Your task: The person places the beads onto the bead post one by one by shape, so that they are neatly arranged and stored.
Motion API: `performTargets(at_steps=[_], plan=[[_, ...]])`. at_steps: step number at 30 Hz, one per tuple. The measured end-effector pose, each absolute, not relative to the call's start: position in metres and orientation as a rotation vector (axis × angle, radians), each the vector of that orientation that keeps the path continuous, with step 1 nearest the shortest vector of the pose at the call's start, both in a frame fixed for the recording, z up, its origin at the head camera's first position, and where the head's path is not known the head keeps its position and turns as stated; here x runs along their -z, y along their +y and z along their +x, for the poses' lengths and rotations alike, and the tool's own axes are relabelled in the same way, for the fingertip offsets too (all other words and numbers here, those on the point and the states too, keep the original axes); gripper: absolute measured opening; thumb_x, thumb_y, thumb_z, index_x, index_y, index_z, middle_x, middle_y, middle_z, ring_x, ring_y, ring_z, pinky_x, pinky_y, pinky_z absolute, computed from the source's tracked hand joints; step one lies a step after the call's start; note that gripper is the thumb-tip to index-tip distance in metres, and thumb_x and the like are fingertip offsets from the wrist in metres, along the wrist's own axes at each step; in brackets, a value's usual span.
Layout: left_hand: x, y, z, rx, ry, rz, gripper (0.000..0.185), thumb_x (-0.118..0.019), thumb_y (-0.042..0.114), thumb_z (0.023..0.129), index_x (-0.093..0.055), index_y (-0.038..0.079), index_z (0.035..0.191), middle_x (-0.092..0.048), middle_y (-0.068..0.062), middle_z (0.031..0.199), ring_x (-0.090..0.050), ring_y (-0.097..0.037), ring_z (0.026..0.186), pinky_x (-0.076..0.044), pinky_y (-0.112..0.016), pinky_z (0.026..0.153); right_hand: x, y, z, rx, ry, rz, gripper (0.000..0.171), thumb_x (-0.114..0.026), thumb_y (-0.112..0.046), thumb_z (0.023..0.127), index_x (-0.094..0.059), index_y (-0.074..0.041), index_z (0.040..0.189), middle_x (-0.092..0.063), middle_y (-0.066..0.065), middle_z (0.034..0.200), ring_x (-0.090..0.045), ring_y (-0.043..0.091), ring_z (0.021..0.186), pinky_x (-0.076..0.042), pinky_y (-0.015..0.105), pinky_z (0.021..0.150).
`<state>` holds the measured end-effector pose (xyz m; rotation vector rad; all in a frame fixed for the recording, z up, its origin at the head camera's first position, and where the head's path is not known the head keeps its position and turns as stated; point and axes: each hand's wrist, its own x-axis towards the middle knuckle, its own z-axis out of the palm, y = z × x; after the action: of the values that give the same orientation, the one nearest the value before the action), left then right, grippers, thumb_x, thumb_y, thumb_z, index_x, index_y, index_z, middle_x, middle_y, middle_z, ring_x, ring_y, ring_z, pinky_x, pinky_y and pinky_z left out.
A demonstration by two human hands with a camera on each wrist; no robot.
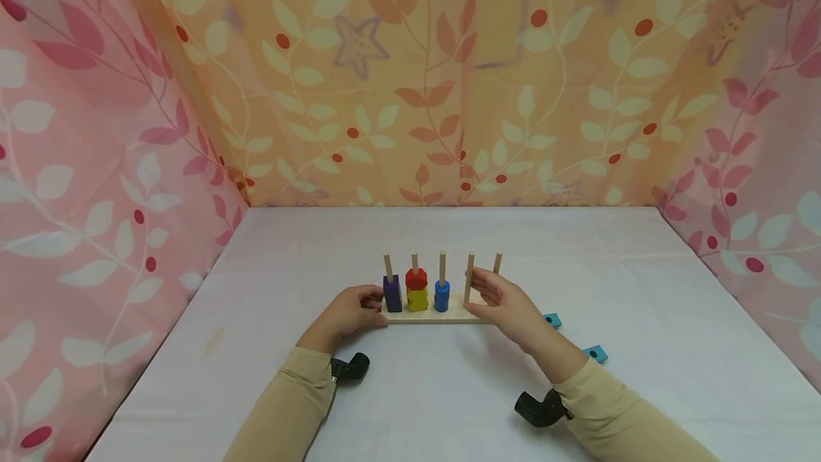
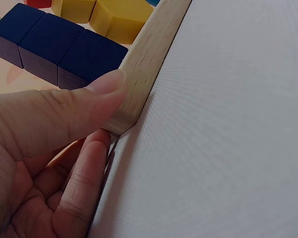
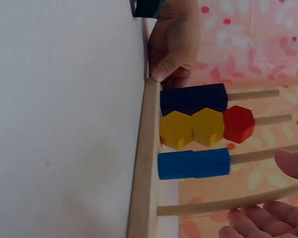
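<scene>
Pinching the peg board (image 1: 449, 316) at center frame, left hand (image 1: 349, 312) grips its end; right hand (image 1: 507, 303) hovers unclenched by 2 bare pegs (image 1: 470, 278). Risk: board tipping, blocks (image 1: 417, 289) sliding off.

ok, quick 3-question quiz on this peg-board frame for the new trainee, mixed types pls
1. True or false: every peg on the wooden peg board carries blocks.
2. Multiple choice: which block tops the yellow blocks? A) blue B) red hexagon C) teal
3. Short answer: what does the left hand grip?

Key
1. False. The three left pegs hold the dark blue blocks, the yellow and red ones and the blue blocks; the two right pegs are bare, and the right hand is open beside the fourth peg.
2. B, the red hexagon block.
3. The left end of the board's base, with the thumb on top.
</scene>
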<state>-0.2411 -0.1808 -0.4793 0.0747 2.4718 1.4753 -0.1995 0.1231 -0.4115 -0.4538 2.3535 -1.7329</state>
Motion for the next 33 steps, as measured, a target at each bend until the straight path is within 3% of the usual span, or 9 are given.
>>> performTargets(at_steps=[5, 10, 16, 21, 27, 33], plan=[[0.480, -0.181, -0.241, -1.458, 2.487, 0.081, 0.049, -0.081, 0.014, 0.066, -0.062, 0.015, 0.112, -0.061, 0.000, 0.095, -0.054, -0.016, 0.090, -0.042, -0.035, 0.084, 0.400, 0.143, -0.195, 1.671, 2.375, -0.526, 0.053, -0.064, -0.011, 0.085, -0.043, -0.002, 0.133, -0.046, 0.017, 0.133, -0.040, 0.032, 0.126, -0.031, 0.045, 0.099], [0.481, -0.182, -0.241, -1.454, 2.490, 0.086, 0.049, -0.081, 0.014, 0.066, -0.062, 0.016, 0.111, -0.062, 0.000, 0.095, -0.054, -0.016, 0.090, -0.042, -0.035, 0.084, 0.391, 0.168, -0.195, 1.554, 2.465, -0.498, 0.038, -0.064, -0.017, 0.085, -0.055, -0.002, 0.119, -0.054, 0.015, 0.125, -0.045, 0.032, 0.121, -0.040, 0.040, 0.093], [0.479, -0.181, -0.241, -1.451, 2.494, 0.095, 0.049, -0.081, 0.013, 0.066, -0.062, 0.014, 0.111, -0.062, 0.000, 0.095, -0.055, -0.016, 0.090, -0.042, -0.036, 0.086, 0.389, 0.198, -0.200, 1.413, 2.572, -0.461, 0.038, -0.065, -0.025, 0.085, -0.057, -0.003, 0.115, -0.058, 0.017, 0.118, -0.053, 0.031, 0.111, -0.047, 0.034, 0.085], [0.478, -0.182, -0.241, -1.442, 2.489, 0.076, 0.049, -0.080, 0.013, 0.067, -0.061, 0.015, 0.113, -0.062, 0.000, 0.096, -0.055, -0.016, 0.091, -0.041, -0.036, 0.087, 0.400, 0.222, -0.209, 1.297, 2.604, -0.441, 0.040, -0.064, -0.026, 0.085, -0.056, -0.001, 0.116, -0.059, 0.018, 0.115, -0.057, 0.029, 0.104, -0.048, 0.036, 0.082], [0.479, -0.182, -0.242, -1.439, 2.490, 0.079, 0.049, -0.080, 0.014, 0.067, -0.062, 0.015, 0.112, -0.062, 0.000, 0.097, -0.054, -0.016, 0.091, -0.042, -0.036, 0.086, 0.417, 0.244, -0.220, 1.178, 2.633, -0.432, 0.034, -0.064, -0.019, 0.086, -0.057, -0.002, 0.115, -0.060, 0.014, 0.112, -0.056, 0.027, 0.103, -0.047, 0.039, 0.084], [0.476, -0.180, -0.240, -1.451, 2.493, 0.078, 0.050, -0.081, 0.011, 0.066, -0.062, 0.013, 0.112, -0.062, -0.001, 0.094, -0.055, -0.016, 0.089, -0.042, -0.036, 0.085, 0.429, 0.260, -0.227, 1.164, 2.574, -0.438, 0.033, -0.067, -0.015, 0.083, -0.058, -0.002, 0.112, -0.061, 0.013, 0.110, -0.057, 0.025, 0.101, -0.048, 0.032, 0.080]])
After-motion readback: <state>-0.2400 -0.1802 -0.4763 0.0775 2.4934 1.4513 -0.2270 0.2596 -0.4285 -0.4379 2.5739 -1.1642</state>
